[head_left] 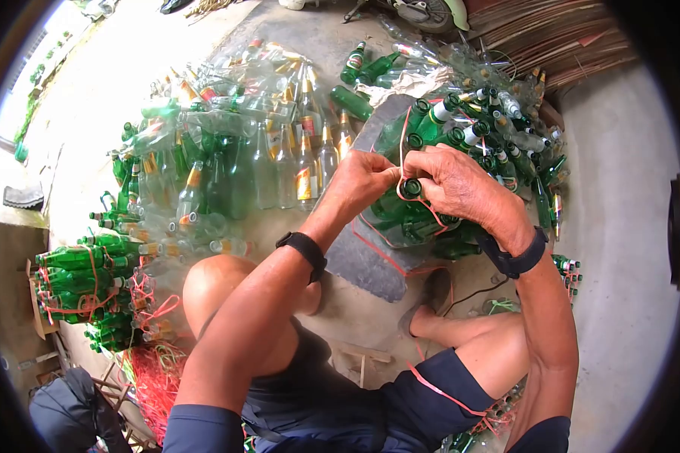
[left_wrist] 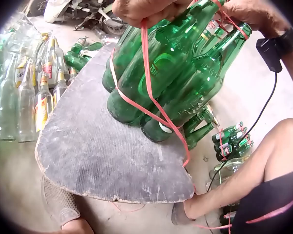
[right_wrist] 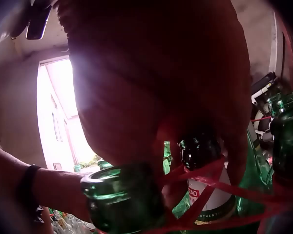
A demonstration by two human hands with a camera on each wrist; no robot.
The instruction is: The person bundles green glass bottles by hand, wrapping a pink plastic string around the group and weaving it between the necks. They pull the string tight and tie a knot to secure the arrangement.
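Several green bottles [head_left: 389,215] [left_wrist: 151,73] stand bunched on a grey board [head_left: 366,264] [left_wrist: 102,151], with pink strap [head_left: 378,253] [left_wrist: 149,73] round their sides and necks. The left hand [head_left: 364,180] [left_wrist: 149,10] pinches the strap above the bunch, left of the necks. Beside it, the right hand [head_left: 461,185] [left_wrist: 246,13] [right_wrist: 156,78] is bent over the necks, thumb and fingers curled at the strap. In the right wrist view strap crosses a dark-topped bottle [right_wrist: 200,151] beneath this hand; its fingertips are partly hidden.
Clear and green bottles [head_left: 283,170] stand at the left. More bottles [head_left: 517,162] lie heaped at the right, near a wall [head_left: 612,174]. Tied green bundles [head_left: 75,279] and loose pink strap [head_left: 159,377] are at the lower left. The person's legs [head_left: 476,347] flank the board.
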